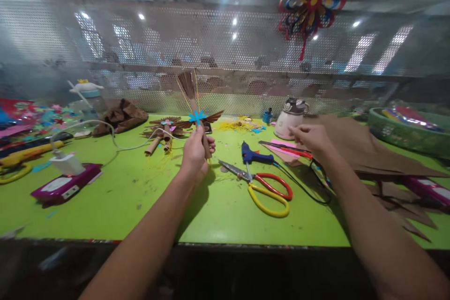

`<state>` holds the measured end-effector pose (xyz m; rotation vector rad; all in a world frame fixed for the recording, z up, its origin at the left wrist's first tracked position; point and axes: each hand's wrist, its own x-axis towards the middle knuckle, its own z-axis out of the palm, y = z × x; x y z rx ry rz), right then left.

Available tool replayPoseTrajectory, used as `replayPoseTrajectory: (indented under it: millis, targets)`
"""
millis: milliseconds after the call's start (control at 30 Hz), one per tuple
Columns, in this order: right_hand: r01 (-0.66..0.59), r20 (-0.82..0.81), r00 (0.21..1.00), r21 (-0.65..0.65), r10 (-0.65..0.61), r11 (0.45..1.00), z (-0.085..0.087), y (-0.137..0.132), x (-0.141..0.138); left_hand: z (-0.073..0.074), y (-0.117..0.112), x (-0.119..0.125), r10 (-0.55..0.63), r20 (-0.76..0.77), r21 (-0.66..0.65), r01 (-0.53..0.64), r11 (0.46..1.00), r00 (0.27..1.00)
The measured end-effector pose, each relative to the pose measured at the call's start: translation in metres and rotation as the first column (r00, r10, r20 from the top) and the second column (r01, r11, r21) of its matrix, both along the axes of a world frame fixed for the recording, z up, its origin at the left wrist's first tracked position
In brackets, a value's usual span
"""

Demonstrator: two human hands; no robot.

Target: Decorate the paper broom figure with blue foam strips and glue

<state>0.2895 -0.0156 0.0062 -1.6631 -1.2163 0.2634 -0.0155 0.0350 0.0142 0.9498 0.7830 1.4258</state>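
My left hand is wrapped round the stem of a brown paper craft figure, held upright above the table. The figure has a pleated fan top, a pleated side wing, thin yellow strands and a blue paper flower on its front. My right hand is raised with thumb and fingers pinched together; whatever may be between them is too small to make out. Below it lie a slim dark tool with red handles and some pink paper. Between my hands rest a blue glue gun and scissors with red and yellow handles.
Brown paper sheets and a green basket occupy the right side. A white-and-dark cup stands behind my right hand. Leftward are a purple power strip with a white cable, and rolled paper pieces. A perforated screen stands behind.
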Motion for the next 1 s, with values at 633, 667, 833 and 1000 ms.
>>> replayPoseTrajectory:
  millis: [633,667,833,1000]
  targets:
    - [-0.624,-0.259,0.745,0.056,0.615,0.779,0.013,-0.017,-0.083,0.01,-0.019,0.012,-0.194,0.204,-0.047,0.208,0.977,0.96]
    - [-0.712,-0.278,0.667,0.035,0.691,0.701,0.013,-0.019,-0.101,0.011,-0.021,0.013,-0.211,0.205,-0.039,0.224,0.974,0.956]
    - [-0.854,-0.522,0.4,0.087,0.754,0.513,0.004,-0.028,-0.162,0.02,-0.034,0.017,-0.21,0.149,0.068,0.201,0.977,0.966]
    - [-0.845,-0.677,0.289,0.152,0.677,0.512,-0.004,-0.036,-0.173,0.035,-0.048,0.018,-0.218,0.151,0.036,0.215,0.976,0.964]
